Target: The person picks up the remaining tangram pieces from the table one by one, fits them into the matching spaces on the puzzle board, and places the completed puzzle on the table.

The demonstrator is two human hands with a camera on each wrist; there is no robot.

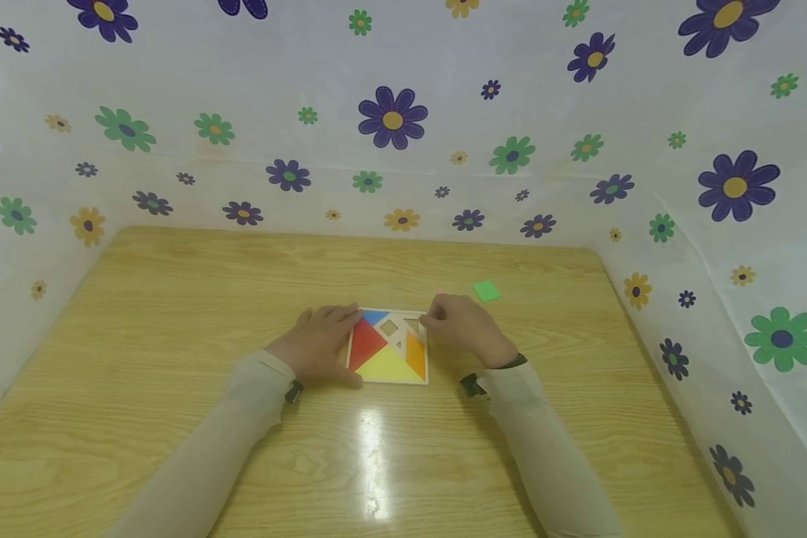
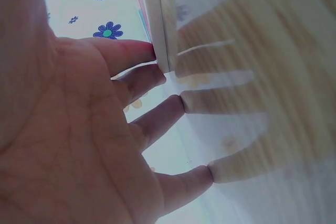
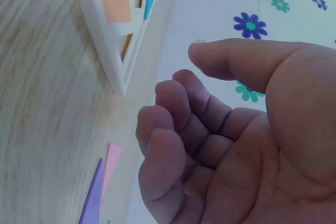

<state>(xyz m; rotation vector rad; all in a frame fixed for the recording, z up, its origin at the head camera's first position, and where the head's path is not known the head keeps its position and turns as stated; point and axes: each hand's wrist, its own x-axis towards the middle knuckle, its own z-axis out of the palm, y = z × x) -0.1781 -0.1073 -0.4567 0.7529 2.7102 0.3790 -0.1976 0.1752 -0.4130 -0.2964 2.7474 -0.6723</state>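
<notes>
A tangram board (image 1: pixel 368 377) with a pale frame lies flat on the table. Set in it are a blue triangle (image 1: pixel 375 317), a red triangle (image 1: pixel 366 343), a yellow triangle (image 1: pixel 391 366) and an orange parallelogram (image 1: pixel 414 356). A square recess and a corner recess show bare wood. My left hand (image 1: pixel 317 347) rests at the board's left side, fingers spread and fingertips on the table and frame. Over the top right corner is my right hand (image 1: pixel 467 325); its fingers (image 3: pixel 163 150) curl loosely with the thumb apart, and nothing shows between them.
A green piece (image 1: pixel 486 291) lies on the wood-grain table (image 1: pixel 276 269) beyond my right hand. Pink (image 3: pixel 111 161) and purple (image 3: pixel 93 198) pieces lie side by side in the right wrist view. A flower-print white sheet (image 1: pixel 430 134) stands around the table's back and sides.
</notes>
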